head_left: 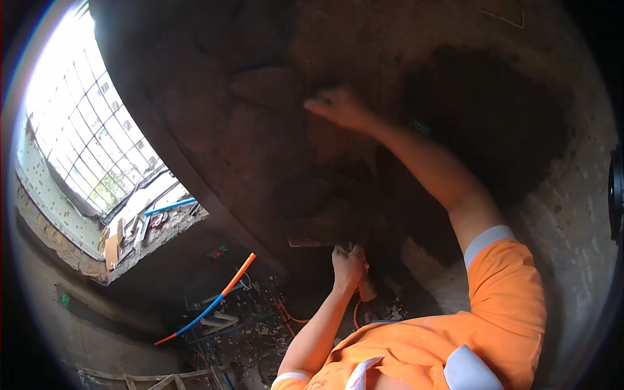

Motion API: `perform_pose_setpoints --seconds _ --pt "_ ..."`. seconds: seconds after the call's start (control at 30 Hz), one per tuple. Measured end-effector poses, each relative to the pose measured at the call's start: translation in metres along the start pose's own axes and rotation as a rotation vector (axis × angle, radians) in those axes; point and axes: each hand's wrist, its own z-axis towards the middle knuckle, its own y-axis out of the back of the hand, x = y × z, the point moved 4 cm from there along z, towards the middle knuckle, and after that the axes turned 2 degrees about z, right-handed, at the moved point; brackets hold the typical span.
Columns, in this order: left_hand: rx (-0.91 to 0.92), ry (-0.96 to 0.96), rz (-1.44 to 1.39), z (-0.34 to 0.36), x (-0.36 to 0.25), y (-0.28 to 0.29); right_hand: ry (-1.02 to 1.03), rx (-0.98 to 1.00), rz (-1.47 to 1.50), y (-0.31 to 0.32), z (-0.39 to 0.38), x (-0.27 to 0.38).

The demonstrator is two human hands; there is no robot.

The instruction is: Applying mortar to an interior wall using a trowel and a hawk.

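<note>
My right hand (335, 106) is raised against the dark plastered wall (253, 130), its fingers curled; whether anything is in them I cannot make out. Lower down, my left hand (348, 265) grips a tool with a flat, dark plate (305, 240) above the fist. A brownish piece (366, 286) shows just below that hand, its shape unclear. A large darker, damp-looking patch (487, 110) spreads over the wall to the right of my right arm.
A barred window (97, 130) at upper left has offcuts and blue pipe (170, 206) on its sill. An orange-and-blue tube (208, 305) juts diagonally below it. Pipes and red hoses (296, 317) lie low among debris. A wooden frame (162, 380) stands at lower left.
</note>
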Motion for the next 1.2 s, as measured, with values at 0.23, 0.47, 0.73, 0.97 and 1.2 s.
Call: perform_pose_setpoints --seconds 0.23,0.47,0.73,0.97,1.2 --pt "-0.129 -0.02 -0.072 0.029 0.003 -0.006 -0.326 0.065 0.402 0.043 0.04 -0.029" --pt "-0.182 -0.013 -0.102 0.028 0.005 -0.003 -0.824 -0.093 0.914 -0.008 -0.041 -0.026" --pt "-0.176 0.007 -0.115 0.032 0.021 0.002 -0.57 0.346 0.774 -0.053 -0.017 0.03" --pt "-0.155 -0.066 -0.002 0.027 0.013 0.005 0.175 0.222 -0.184 0.02 0.051 0.04" --pt "-0.099 -0.115 -0.01 0.03 0.027 0.015 0.157 0.032 -0.106 0.102 0.118 0.064"
